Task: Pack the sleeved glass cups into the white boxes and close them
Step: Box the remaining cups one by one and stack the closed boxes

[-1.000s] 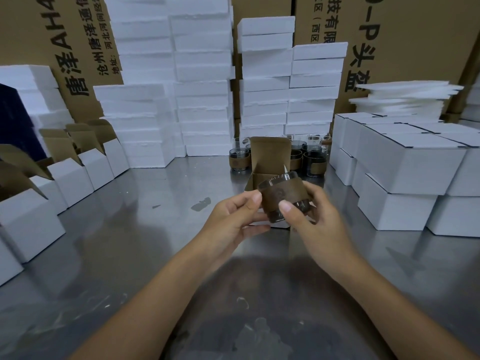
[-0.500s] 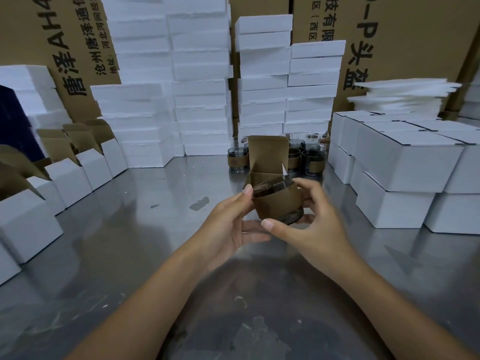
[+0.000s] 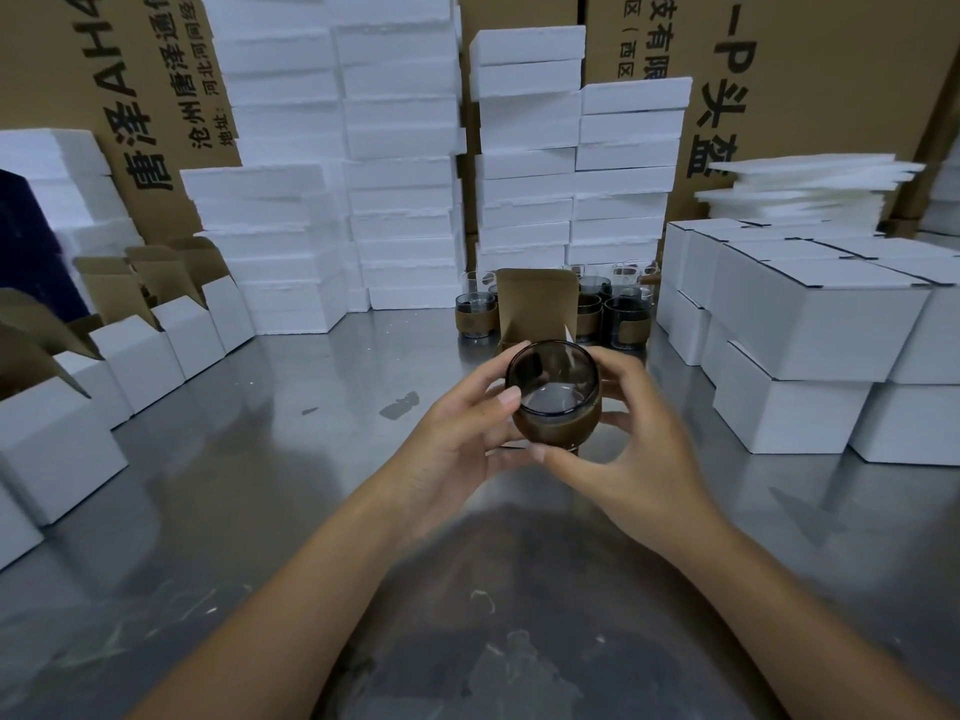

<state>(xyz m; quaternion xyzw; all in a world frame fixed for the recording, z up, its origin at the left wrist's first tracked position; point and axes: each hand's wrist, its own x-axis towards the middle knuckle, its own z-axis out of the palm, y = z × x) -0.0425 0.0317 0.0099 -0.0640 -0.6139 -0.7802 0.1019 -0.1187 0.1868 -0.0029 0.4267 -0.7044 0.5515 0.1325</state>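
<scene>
Half a second ago the smoky glass cup with a brown sleeve (image 3: 557, 426) lay more on its side. It has since been turned so its open mouth tips up toward the camera, with its axis leaning and its base pointing away. It is held above the steel table (image 3: 249, 470). The left hand (image 3: 457, 439) curls round its left side, and the right hand (image 3: 641, 449) grips its right side, thumb under the sleeve. Just behind stands an open white box with a raised brown flap (image 3: 537, 304), then more sleeved cups (image 3: 475, 317). Brown cartons (image 3: 831, 70) at the back read "AH4", "地址" and "P头盔".
</scene>
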